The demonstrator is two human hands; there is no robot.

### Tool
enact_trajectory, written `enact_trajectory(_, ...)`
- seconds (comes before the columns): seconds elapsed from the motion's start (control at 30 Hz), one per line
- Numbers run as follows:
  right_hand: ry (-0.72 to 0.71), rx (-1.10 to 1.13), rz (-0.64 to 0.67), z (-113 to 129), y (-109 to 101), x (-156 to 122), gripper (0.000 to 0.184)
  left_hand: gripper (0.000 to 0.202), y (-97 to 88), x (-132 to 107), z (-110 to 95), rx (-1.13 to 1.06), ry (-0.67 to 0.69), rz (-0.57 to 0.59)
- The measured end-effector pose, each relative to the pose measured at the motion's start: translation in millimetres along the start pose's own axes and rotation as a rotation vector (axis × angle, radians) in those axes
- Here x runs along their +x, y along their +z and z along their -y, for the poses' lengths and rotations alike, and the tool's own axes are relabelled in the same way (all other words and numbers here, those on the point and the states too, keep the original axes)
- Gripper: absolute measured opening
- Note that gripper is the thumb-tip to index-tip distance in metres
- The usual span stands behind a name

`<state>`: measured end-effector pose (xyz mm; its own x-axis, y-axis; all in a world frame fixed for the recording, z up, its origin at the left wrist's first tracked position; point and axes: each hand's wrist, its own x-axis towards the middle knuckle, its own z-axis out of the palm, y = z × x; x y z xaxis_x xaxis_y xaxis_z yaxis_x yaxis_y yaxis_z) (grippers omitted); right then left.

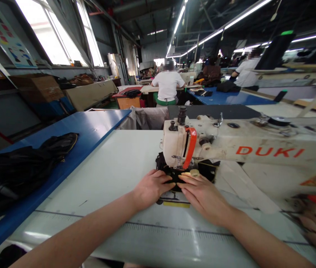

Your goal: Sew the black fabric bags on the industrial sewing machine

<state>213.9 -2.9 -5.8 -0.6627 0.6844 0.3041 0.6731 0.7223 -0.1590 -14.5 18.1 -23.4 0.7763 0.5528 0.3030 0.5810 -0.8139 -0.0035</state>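
Note:
A piece of black fabric [176,183] lies under the head of a white sewing machine [216,137] with an orange lever at its front. From the left, my left hand [152,188] rests on the fabric with its fingers stretched out and pressed flat. My right hand [204,195] lies on it from the right, fingers extended just below the presser foot area. Both sets of fingertips almost meet in front of the needle area. The needle itself is hidden behind the machine head and hands. More black material shows behind the head.
A pale table with a printed ruler [146,226] surrounds the machine. On the blue table [99,130] at left lies a heap of black garments [26,163]. White strips [247,182] lie under the machine arm. Ahead, a person in a white shirt [167,87] sits with their back to me.

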Motion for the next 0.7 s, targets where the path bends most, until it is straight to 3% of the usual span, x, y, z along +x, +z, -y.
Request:
enact_trajectory(0.43,0.009,0.036,0.020,-5.2,1.3,4.0,0.025,0.025,3.0,-1.5,-0.8,0.020,-0.038,0.007)
enact_trajectory(0.7,0.001,0.050,0.043,-8.5,1.2,4.3,0.025,0.023,-1.8,1.5,1.4,0.088,0.024,0.001)
